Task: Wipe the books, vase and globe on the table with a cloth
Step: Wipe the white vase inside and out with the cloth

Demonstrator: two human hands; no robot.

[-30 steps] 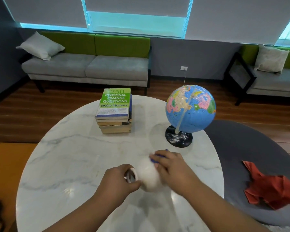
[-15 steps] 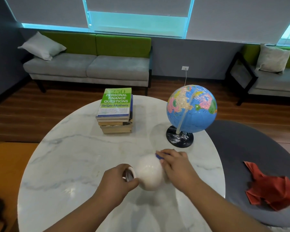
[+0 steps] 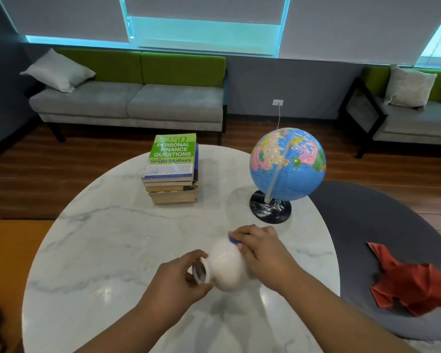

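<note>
A round white vase (image 3: 227, 263) lies tipped on its side above the white marble table (image 3: 99, 238), mouth toward the left. My left hand (image 3: 178, 278) grips its rim and neck. My right hand (image 3: 262, 250) presses a blue cloth (image 3: 233, 240) against the vase's far right side; only a small corner of the cloth shows under my fingers. A stack of books (image 3: 172, 171) with a green cover on top stands at the table's far middle. A blue globe (image 3: 288, 164) on a black base stands at the far right.
A crumpled red cloth (image 3: 413, 286) lies on a dark grey oval surface (image 3: 367, 212) to the right of the table. Grey and green sofas (image 3: 130, 98) line the far wall. Wooden floor surrounds the table.
My right hand with the blue cloth has slid slightly along the vase's right side. The left hand keeps its grip on the rim, and the vase has turned a little.
</note>
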